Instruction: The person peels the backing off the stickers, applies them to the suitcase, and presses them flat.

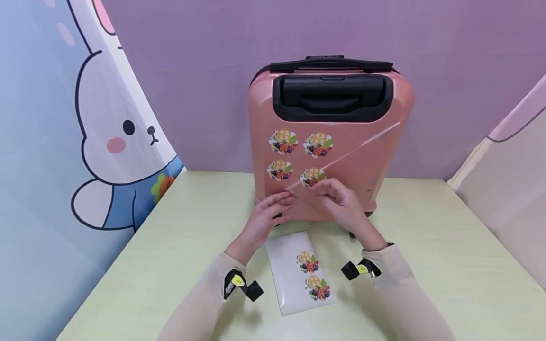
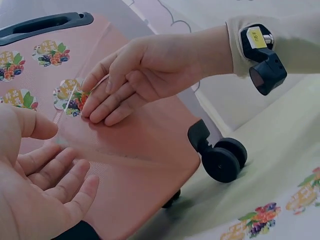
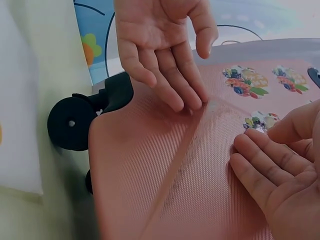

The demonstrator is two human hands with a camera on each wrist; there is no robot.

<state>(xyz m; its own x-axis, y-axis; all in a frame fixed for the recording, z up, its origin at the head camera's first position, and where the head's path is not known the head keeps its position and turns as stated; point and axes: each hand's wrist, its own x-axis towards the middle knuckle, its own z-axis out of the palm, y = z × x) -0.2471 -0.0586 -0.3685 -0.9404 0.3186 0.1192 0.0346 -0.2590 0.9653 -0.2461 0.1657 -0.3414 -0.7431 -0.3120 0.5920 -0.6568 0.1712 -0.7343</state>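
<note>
A pink suitcase (image 1: 354, 156) stands upright on the table, bearing several round fruit stickers in two rows. The fingertips of my right hand (image 1: 341, 201) are at the lower edge of the lower right sticker (image 1: 313, 176), its fingers fairly straight and thumb close by. My left hand (image 1: 266, 215) has its fingers extended toward the suitcase shell, left of and below that sticker; it holds nothing. In the left wrist view the right hand (image 2: 145, 75) partly overlaps the sticker (image 2: 70, 97). Both palms face inward in the right wrist view, with the left hand (image 3: 160, 55) beside the suitcase's raised ridge.
A white sticker sheet (image 1: 286, 274) with two fruit stickers lies on the table (image 1: 192, 246) between my forearms. Black suitcase wheels (image 2: 222, 160) show at the bottom corner. A purple curtain (image 1: 204, 94) hangs behind, and a rabbit-print curtain (image 1: 111, 109) at left.
</note>
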